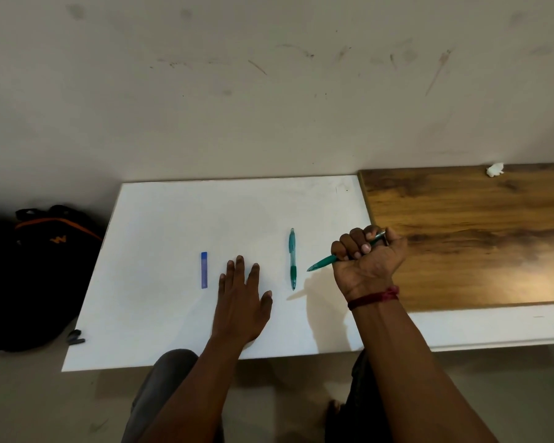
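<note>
Teal pen (323, 262): clenched in fisted right grip (368, 257) near the right edge of the white desk (160, 225), tip leftward. Left grip (242, 302): fingers straight, flat on desk, between blue strip (204, 270) and second teal pen (292, 257).

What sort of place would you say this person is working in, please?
Probably a plain study corner in a home or hostel room: a low white board beside a wood-grain top, a scuffed wall behind, a backpack on the floor.
</note>
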